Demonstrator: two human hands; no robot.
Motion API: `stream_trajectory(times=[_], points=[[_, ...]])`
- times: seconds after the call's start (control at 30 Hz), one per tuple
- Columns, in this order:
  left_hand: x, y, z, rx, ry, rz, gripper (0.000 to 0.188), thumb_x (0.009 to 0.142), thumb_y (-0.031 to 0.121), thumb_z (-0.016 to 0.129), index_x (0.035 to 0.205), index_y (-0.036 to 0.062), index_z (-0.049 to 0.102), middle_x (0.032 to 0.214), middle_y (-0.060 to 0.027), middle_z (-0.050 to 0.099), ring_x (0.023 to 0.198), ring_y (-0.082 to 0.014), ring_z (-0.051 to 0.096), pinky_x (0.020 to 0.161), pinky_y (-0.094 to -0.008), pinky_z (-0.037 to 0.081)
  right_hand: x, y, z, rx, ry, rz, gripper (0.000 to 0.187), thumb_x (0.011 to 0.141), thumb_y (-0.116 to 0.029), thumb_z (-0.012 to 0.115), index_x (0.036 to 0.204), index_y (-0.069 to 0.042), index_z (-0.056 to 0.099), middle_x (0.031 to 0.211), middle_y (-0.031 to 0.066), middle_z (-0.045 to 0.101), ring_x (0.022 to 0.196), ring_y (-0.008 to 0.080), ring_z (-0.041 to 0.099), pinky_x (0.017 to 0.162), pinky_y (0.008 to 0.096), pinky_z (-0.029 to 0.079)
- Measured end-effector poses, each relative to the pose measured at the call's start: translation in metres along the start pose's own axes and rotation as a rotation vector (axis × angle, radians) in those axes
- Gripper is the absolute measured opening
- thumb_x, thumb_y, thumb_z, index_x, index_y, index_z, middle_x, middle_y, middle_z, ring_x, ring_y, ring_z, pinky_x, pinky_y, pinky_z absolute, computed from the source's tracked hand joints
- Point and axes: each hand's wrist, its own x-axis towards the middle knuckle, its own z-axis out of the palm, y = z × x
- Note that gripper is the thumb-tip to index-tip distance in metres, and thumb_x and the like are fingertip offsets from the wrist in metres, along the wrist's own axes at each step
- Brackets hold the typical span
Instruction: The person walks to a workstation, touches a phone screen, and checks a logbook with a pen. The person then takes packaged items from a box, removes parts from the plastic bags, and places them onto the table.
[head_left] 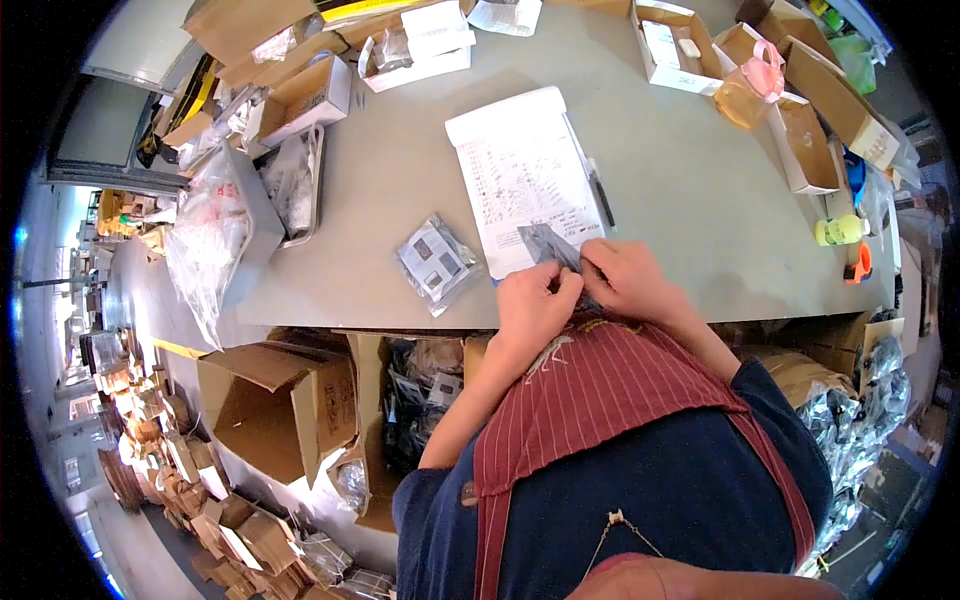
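Observation:
Both my hands meet at the near edge of the grey table, close to my red striped apron. My left hand (537,303) is closed, its fingertips pinching the edge of a small grey plastic bag (546,243). From the other side my right hand (625,280) grips the same bag, fingers curled. The bag's far end lies over the lower part of a written pad of paper (520,170); what is inside it I cannot make out. Left of the pad lies a clear bag with dark and white flat parts (438,262). A black pen (601,192) rests along the pad's right edge.
A grey bin with clear plastic bags (235,220) stands at the left. White cartons (672,50) and a bottle with a pink lid (752,88) are at the far right, near a yellow-green bottle (842,230). An open cardboard box (280,400) sits below the table's left edge.

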Motion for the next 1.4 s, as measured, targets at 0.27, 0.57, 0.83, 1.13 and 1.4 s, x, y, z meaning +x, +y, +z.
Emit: stream_trajectory(times=[0.27, 0.57, 0.83, 1.13, 1.4], points=[[0.008, 0.002, -0.004, 0.208, 0.022, -0.062, 0.030, 0.091, 0.023, 0.056, 0.076, -0.0015, 0.067, 0.066, -0.0111, 0.070, 0.057, -0.0225, 0.068, 0.059, -0.0334, 0.053, 0.009, 0.000, -0.005, -0.001, 0.236, 0.207, 0.007, 0.085, -0.007, 0.061, 0.090, -0.007, 0.057, 0.085, 0.0113, 0.065, 0.068, 0.0338, 0.063, 0.059, 0.0438, 0.050], [0.007, 0.001, 0.003, 0.293, 0.109, 0.104, 0.027, 0.090, 0.022, 0.060, 0.075, 0.0002, 0.064, 0.064, -0.0160, 0.065, 0.057, -0.0312, 0.064, 0.055, -0.0396, 0.049, 0.013, 0.011, -0.008, 0.157, 0.121, -0.206, 0.024, 0.080, 0.000, 0.059, 0.098, -0.009, 0.072, 0.132, 0.0105, 0.061, 0.121, 0.0326, 0.056, 0.091, 0.0389, 0.053], [0.007, 0.012, 0.005, 0.397, 0.158, 0.333, 0.022, 0.086, 0.019, 0.064, 0.072, 0.0031, 0.059, 0.068, -0.0164, 0.062, 0.061, -0.0347, 0.061, 0.054, -0.0429, 0.047, 0.008, 0.005, -0.006, 0.095, 0.032, 0.146, 0.018, 0.082, -0.011, 0.064, 0.100, -0.009, 0.065, 0.101, 0.0110, 0.068, 0.086, 0.0346, 0.067, 0.073, 0.0433, 0.053], [0.015, 0.007, -0.009, 0.103, 0.321, 0.494, 0.009, 0.091, 0.011, 0.063, 0.090, 0.0026, 0.064, 0.084, -0.0124, 0.069, 0.075, -0.0251, 0.067, 0.067, -0.0335, 0.051, 0.004, 0.027, 0.002, 0.556, 0.374, 0.283, 0.018, 0.084, 0.001, 0.067, 0.102, -0.003, 0.069, 0.097, 0.0060, 0.072, 0.085, 0.0152, 0.067, 0.072, 0.0300, 0.052], [0.019, -0.014, -0.030, -0.579, 0.063, -0.034, 0.038, 0.095, 0.007, 0.061, 0.130, -0.0057, 0.053, 0.112, -0.0073, 0.067, 0.101, -0.0128, 0.061, 0.089, -0.0282, 0.048, 0.001, 0.037, -0.003, 0.921, 0.320, 0.369, 0.021, 0.090, 0.001, 0.066, 0.110, -0.001, 0.071, 0.100, 0.0012, 0.070, 0.090, 0.0088, 0.062, 0.077, 0.0254, 0.051]])
